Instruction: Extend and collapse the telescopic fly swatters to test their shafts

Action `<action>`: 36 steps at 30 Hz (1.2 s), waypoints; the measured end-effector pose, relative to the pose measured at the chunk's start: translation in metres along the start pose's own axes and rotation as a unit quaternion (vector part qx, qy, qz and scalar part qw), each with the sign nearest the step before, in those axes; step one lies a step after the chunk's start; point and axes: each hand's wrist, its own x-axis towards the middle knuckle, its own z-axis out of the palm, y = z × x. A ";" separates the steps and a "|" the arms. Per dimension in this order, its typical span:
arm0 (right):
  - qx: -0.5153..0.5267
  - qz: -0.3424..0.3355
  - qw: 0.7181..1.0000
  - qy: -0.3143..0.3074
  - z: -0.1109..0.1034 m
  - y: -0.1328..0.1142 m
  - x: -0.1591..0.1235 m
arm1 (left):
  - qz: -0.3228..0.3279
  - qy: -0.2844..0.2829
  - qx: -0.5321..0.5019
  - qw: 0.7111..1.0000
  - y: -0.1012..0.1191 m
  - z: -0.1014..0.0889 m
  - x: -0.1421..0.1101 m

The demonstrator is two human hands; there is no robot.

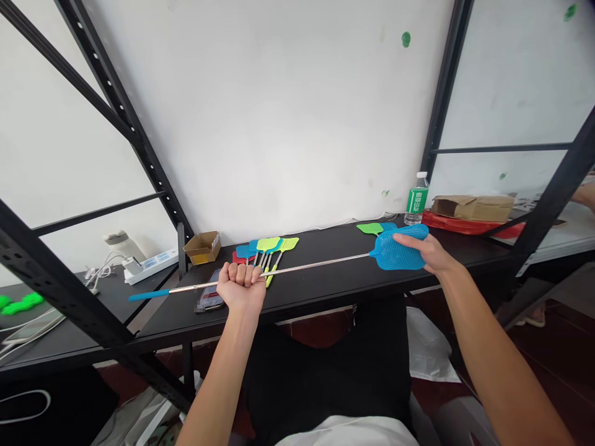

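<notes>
Above the black desk (325, 285): we have a blue fly swatter (320, 264), stretched out nearly level from left to right, and both hands are on it!
Left hand (242, 288): fingers (242, 274) curled into a tight fist around the metal rod (297, 269), with the blue handle (149, 295) poking out well beyond, to the left.
Right hand (430, 251): pinching the outer end of the mesh head (397, 251), thumb across the face; the other fingers are hidden behind it.
Behind the left hand: a fanned bunch of swatters (274, 244), yellow-green, blue and red, lying on the desk.
Left side: a phone (212, 296) just beside that fist, a small open cardboard box (202, 248) farther back.
Right side: a green swatter (369, 228) behind the mesh head, and a bottle (416, 201) standing upright near the wall (288, 111).
</notes>
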 end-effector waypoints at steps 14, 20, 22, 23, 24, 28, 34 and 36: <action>0.002 -0.002 1.000 -0.009 0.008 0.001 0.000 | 0.003 -0.002 0.018 1.000 -0.001 -0.001 -0.001; 0.011 0.000 1.000 -0.012 0.013 0.001 -0.001 | 0.011 -0.028 0.040 0.999 -0.002 -0.003 -0.001; 0.011 0.000 1.000 -0.012 0.015 0.001 -0.001 | 0.006 -0.020 0.032 0.999 -0.002 -0.003 -0.002; 0.011 0.000 1.000 -0.014 0.016 0.001 -0.001 | 0.003 -0.016 0.028 0.999 -0.002 -0.002 -0.002; 0.010 0.000 1.000 -0.017 0.017 0.000 -0.001 | 0.002 -0.012 0.026 1.000 -0.002 -0.001 -0.003; 0.006 -0.003 1.000 -0.021 0.020 0.000 -0.001 | 0.002 -0.006 0.027 1.000 -0.003 0.001 -0.004; 0.003 0.001 1.000 -0.029 0.022 0.001 -0.001 | 0.004 -0.015 0.041 0.999 -0.005 0.000 -0.004; 0.007 -0.002 0.999 -0.036 0.023 0.001 -0.001 | 0.002 -0.013 0.039 0.999 -0.005 0.001 -0.005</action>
